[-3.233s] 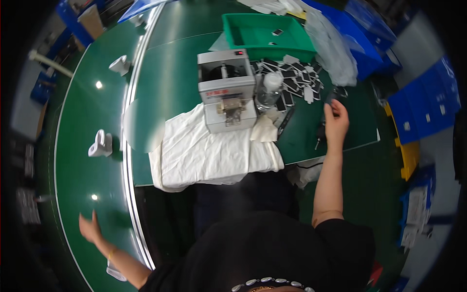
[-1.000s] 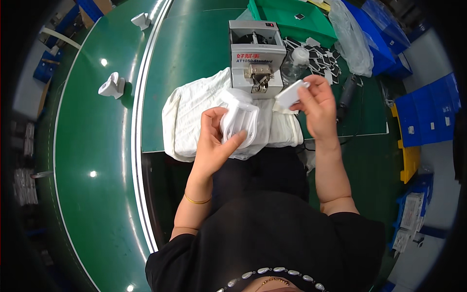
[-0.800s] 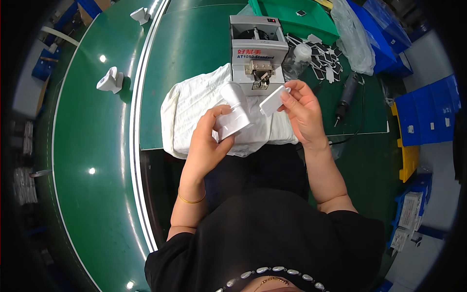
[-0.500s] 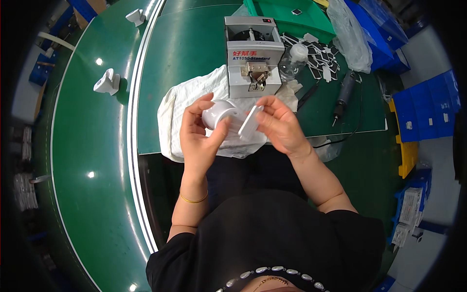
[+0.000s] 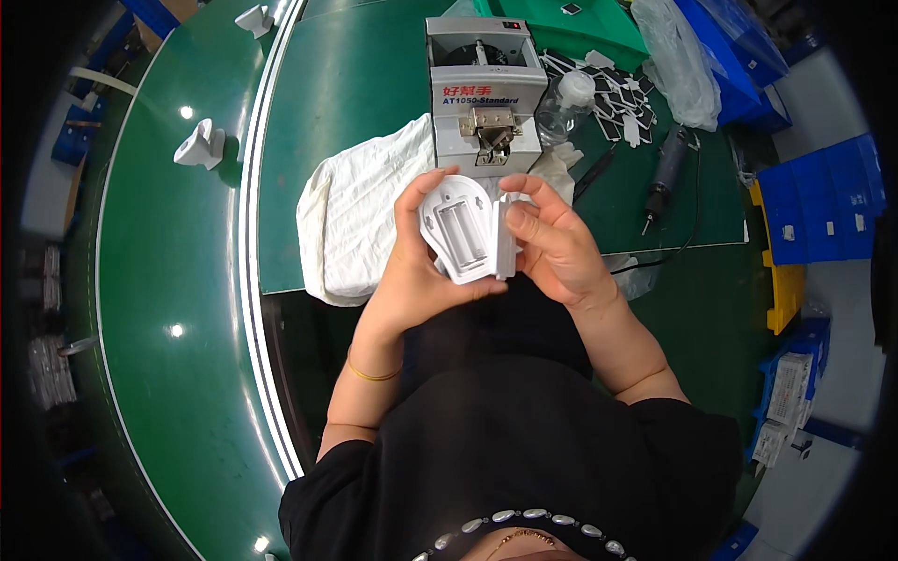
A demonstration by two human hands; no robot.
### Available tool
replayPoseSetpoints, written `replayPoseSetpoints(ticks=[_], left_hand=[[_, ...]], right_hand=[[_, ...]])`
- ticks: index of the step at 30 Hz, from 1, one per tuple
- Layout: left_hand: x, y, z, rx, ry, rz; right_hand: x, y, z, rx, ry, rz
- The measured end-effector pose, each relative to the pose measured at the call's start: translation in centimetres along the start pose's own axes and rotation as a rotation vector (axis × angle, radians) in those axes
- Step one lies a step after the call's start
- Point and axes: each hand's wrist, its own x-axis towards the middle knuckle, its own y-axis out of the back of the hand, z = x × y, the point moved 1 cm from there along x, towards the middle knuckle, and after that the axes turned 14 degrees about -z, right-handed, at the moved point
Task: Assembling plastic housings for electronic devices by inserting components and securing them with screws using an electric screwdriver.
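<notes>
My left hand [image 5: 416, 271] cups a white plastic housing [image 5: 458, 229], its hollow inner side with a battery bay facing up. My right hand [image 5: 552, 248] presses a flat white cover piece [image 5: 505, 238] edge-on against the housing's right side, thumb and fingers pinching it. Both hands are held close together above the near edge of the green work table [image 5: 365, 93], over a crumpled white cloth [image 5: 360, 210].
A grey box-shaped screw feeder machine [image 5: 485, 89] stands just beyond the hands. Right of it lie a clear bottle [image 5: 566, 103], several small white parts [image 5: 622, 89], and an electric screwdriver [image 5: 666, 168]. White housings [image 5: 201, 145] sit on the green conveyor at left. Blue bins [image 5: 814, 201] stand far right.
The left hand came in from the conveyor with a white housing, the right brought a cover piece from the table. Both then drew together and nearer, the cover now against the housing.
</notes>
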Motion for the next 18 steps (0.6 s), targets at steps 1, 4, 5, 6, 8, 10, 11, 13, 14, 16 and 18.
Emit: replayPoseSetpoints(ticks=[1, 4, 5, 6, 8, 10, 11, 13, 14, 16, 18], left_hand=[[-0.4, -0.3, -0.3, -0.15, 0.105, 0.011], [-0.9, -0.7, -0.6, -0.201, 0.143, 0.029], [-0.8, -0.7, -0.6, -0.202, 0.15, 0.031], [-0.7, -0.8, -0.4, -0.175, 0.102, -0.008], [-0.3, -0.9, 0.1, -0.154, 0.062, -0.046], [-0.1, -0.9, 0.6, -0.07, 0.047, -0.097], [-0.1, -1.0, 0.5, -0.14, 0.061, -0.098], [-0.2, -0.6, 0.4, -0.066, 0.068, -0.104], [-0.2, -0.5, 0.4, 0.01, 0.071, -0.11], [-0.3, -0.6, 0.2, 0.021, 0.063, -0.101], [-0.5, -0.8, -0.1, 0.034, 0.052, -0.092]], right_hand=[[0.0, -0.4, -0.2, -0.127, 0.004, 0.057], [-0.1, -0.6, -1.3, -0.573, 0.268, 0.065], [0.0, -1.0, -1.6, -0.536, 0.322, 0.077], [-0.1, -1.3, -1.6, -0.533, 0.315, 0.082], [-0.1, -1.6, -1.4, -0.729, 0.272, 0.054], [-0.2, -1.5, -0.8, -0.793, 0.248, 0.049], [-0.3, -1.6, -0.6, -0.866, 0.261, 0.058], [-0.4, -1.6, -0.5, -0.938, 0.273, 0.067], [-0.6, -1.8, -0.7, -1.065, 0.261, 0.067], [-0.7, -2.2, -1.1, -1.192, 0.248, 0.066], [-0.6, -2.5, -1.3, -1.415, 0.305, 0.026]])
